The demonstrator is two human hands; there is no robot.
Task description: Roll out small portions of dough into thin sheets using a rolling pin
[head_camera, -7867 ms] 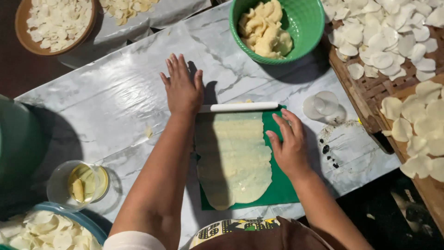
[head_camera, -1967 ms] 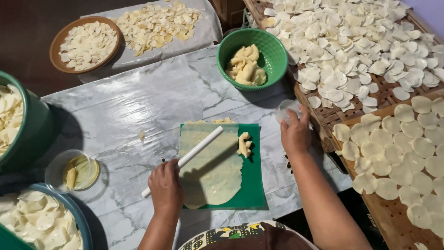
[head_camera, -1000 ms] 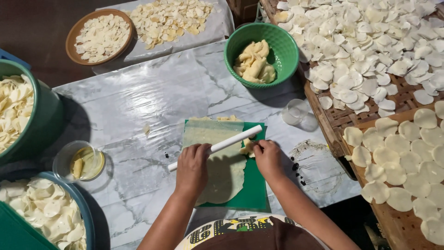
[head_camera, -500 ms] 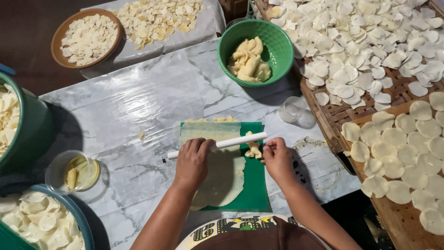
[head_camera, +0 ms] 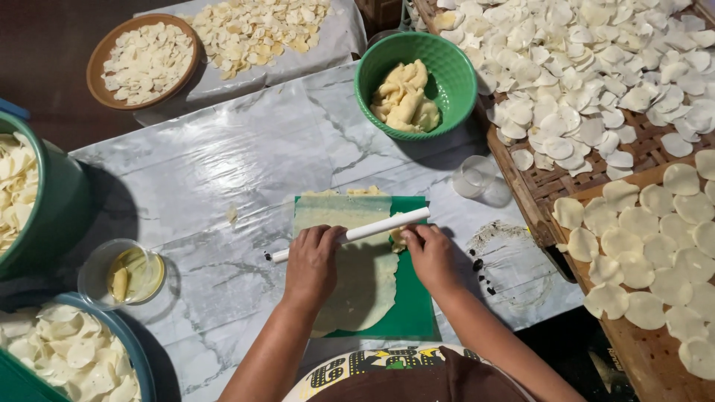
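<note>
Rolling pin: a thin white rod (head_camera: 350, 234) lying across the green mat, tilted so its right end sits higher; both hands rest on it.
Dough sheet: a pale, flattened sheet (head_camera: 357, 268) spread on the mat, under the pin, reaching from the mat's far edge to its near edge.
Green mat: a flat green board (head_camera: 413, 313) on the marble-patterned table cover (head_camera: 223, 164), directly in front of the person.
Left hand: the left hand (head_camera: 313, 260) lies palm down with fingers curled over the pin's left half, pressing on it rather than gripping it shut.
Right hand: the right hand (head_camera: 432, 257) lies palm down on the pin's right half, fingers bent over it, just beside a small lump of dough (head_camera: 397, 237).
Green bowl: a round green bowl (head_camera: 454, 74) holding yellow dough pieces, beyond the mat.
Clear cup: a small clear cup (head_camera: 473, 179) to the right of the mat.
Oil dish: a clear dish (head_camera: 123, 272) with yellow liquid, left of the mat.
Woven tray: a bamboo tray (head_camera: 648, 152) on the right, covered with thin white dough discs.
Brown bowl: a round brown bowl (head_camera: 100, 59) of cut pieces, far left.
</note>
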